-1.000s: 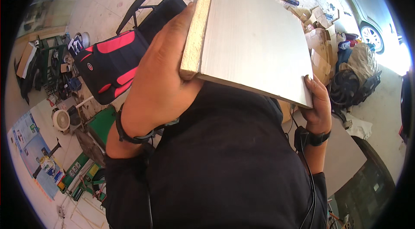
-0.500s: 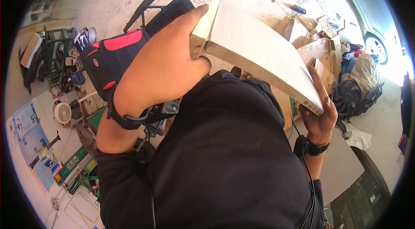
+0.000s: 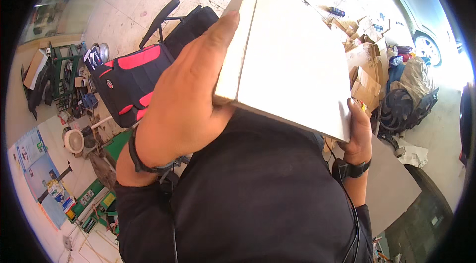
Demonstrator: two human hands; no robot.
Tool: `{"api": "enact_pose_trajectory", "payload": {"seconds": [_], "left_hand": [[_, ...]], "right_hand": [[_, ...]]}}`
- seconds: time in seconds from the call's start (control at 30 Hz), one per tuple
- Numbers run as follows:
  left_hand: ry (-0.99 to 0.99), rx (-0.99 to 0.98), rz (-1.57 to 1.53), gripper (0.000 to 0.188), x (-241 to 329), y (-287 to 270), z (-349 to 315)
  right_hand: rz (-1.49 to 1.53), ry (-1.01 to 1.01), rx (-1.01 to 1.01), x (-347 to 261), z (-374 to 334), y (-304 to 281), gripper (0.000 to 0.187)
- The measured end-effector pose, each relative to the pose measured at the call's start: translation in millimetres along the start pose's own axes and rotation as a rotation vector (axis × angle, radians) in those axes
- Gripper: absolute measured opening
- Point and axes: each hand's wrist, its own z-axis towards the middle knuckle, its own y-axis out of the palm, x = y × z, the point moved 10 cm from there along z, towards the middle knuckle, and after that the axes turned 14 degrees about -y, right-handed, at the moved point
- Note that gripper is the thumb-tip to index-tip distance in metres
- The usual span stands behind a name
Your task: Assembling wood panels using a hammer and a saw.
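Observation:
In front of my chest I hold up a pale board [image 3: 297, 59] with a broad, smooth white face. A narrower wooden strip [image 3: 236, 64] runs along its left edge; whether it is fixed there or only pressed against it I cannot tell. My left hand [image 3: 181, 99] is closed around the strip's outer side, its fingertips partly hidden. At the board's lower right corner my right hand [image 3: 358, 134] grips the edge, and its other fingers are out of sight behind the board.
A black and red office chair [image 3: 136, 62] lies to the left beyond my arm. Torn cardboard [image 3: 367, 74] and a black fan [image 3: 396, 109] are piled at right, near a parked car [image 3: 414, 10]. A white round fan [image 3: 73, 140] stands at far left.
The board has tilted, so more of its broad face shows toward me, and its far end sits higher in view. My right hand has shifted slightly left and down with it.

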Motion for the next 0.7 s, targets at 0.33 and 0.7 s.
{"api": "enact_pose_trajectory", "payload": {"seconds": [0.33,0.7], "left_hand": [[0.086,-0.043,-0.105,0.114,-1,15,-17],[0.181,-0.098,-0.269,0.11,-7,24,-28]], "right_hand": [[-0.315,-0.262,-0.096,-20,-5,14,0.061],[-0.312,-0.46,-0.12,-43,-6,17,0.073]]}}
